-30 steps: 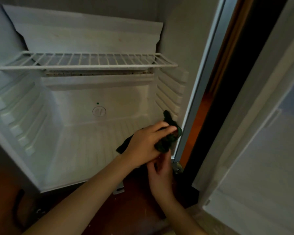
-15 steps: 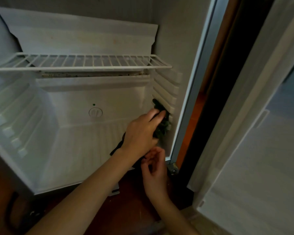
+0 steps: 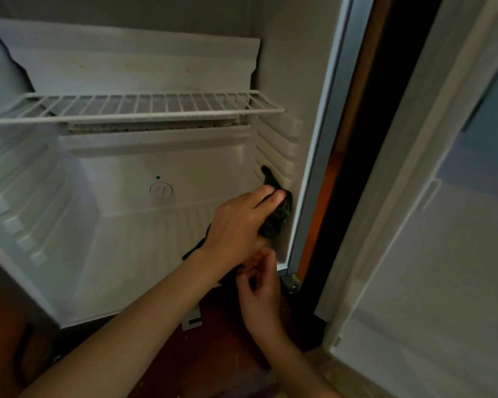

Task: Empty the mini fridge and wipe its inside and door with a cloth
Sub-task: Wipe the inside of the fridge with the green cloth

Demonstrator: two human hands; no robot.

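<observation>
The mini fridge (image 3: 144,254) stands open with nothing stored inside it. My left hand (image 3: 239,222) reaches across and grips a bunched dark green cloth (image 3: 278,216), pressing it against the lowest ribs of the right inner wall (image 3: 273,156) near the front edge. One tail of the cloth trails back under my wrist toward the fridge floor. My right hand (image 3: 260,291) hovers just below, at the fridge's front bottom corner, fingers loosely curled; nothing plainly sits in it. The open door (image 3: 443,254) hangs at the right, its inner panel bare.
A white wire shelf (image 3: 133,110) spans the upper part of the fridge. A round drain plug (image 3: 161,190) sits on the back wall. A metal door hinge (image 3: 291,281) juts out at the bottom right corner. Reddish-brown floor (image 3: 207,366) lies below.
My left hand has slid the cloth up and deeper along the right wall, from the front corner onto the ribs. My right hand stayed below it.
</observation>
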